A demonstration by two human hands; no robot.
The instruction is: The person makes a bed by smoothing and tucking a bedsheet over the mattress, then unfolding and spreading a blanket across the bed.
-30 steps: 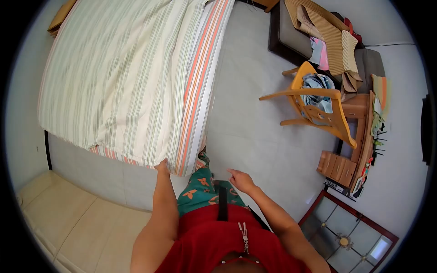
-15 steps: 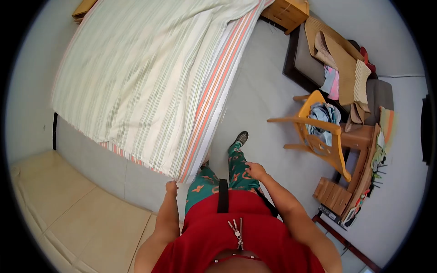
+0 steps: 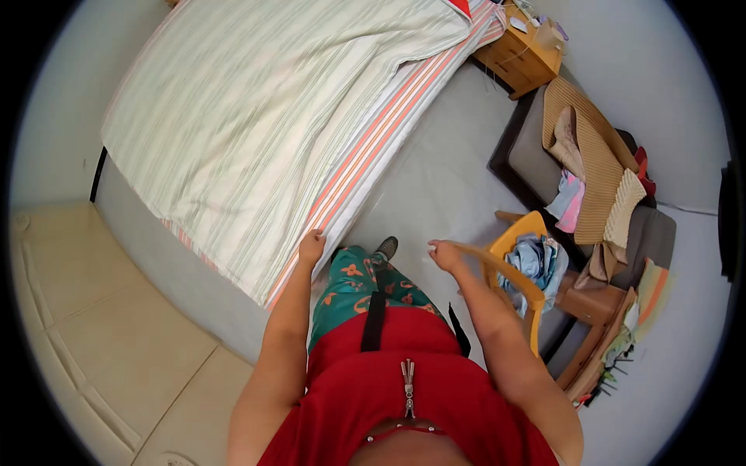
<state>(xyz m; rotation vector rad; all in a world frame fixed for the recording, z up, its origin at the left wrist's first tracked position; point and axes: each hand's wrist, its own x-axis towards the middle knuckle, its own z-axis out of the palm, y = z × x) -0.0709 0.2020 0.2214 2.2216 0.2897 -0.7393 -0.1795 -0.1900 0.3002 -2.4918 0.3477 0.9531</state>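
Note:
My left hand (image 3: 312, 246) is loosely closed in front of the near side of the bed. Behind it lie the striped cover (image 3: 233, 140) and the sheet's orange-striped border (image 3: 373, 128); whether it touches the cloth I cannot tell. Nothing shows in its fingers. My right hand (image 3: 446, 255) is held over the grey floor with its fingers curled together, and no object is visible in it. Close beside it stands a yellow wooden chair (image 3: 519, 273), with a heap of blue clothes (image 3: 532, 260) on its seat.
A dark grey sofa (image 3: 519, 128) on the right bears a brown ribbed mat (image 3: 584, 147) and pink-and-blue cloth (image 3: 569, 203). A wooden nightstand (image 3: 528, 64) stands by the bed. Grey floor (image 3: 420, 163) lies between bed and sofa. Beige padded panels (image 3: 85, 287) are at lower left.
My view has shifted forward along the bed, bringing the chair nearer on my right. Both hands have risen in view, the right one away from my thigh. The forward leg has changed.

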